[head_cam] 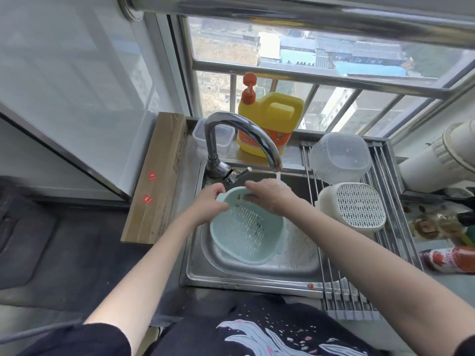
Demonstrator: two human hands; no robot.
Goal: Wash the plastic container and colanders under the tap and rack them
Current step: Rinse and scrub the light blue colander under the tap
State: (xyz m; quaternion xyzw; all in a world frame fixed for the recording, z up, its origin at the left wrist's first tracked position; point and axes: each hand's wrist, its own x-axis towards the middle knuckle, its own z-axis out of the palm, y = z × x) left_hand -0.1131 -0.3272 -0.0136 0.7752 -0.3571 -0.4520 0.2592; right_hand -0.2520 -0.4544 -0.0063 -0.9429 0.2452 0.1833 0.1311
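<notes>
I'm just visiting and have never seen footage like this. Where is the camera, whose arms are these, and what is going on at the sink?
There is no machine here: a person wears one wide-angle camera on the head, so you look down along their two bare arms. The left hand grips the rim of a pale blue colander, and the right hand holds its far edge under the tap, where water runs over that hand. All this is above a steel sink. To the right, on a rack of metal rods, a clear plastic container and a white colander lie upturned. Behind the tap stand a yellow soap bottle and a small clear box. A window looks out on roofs.
</notes>
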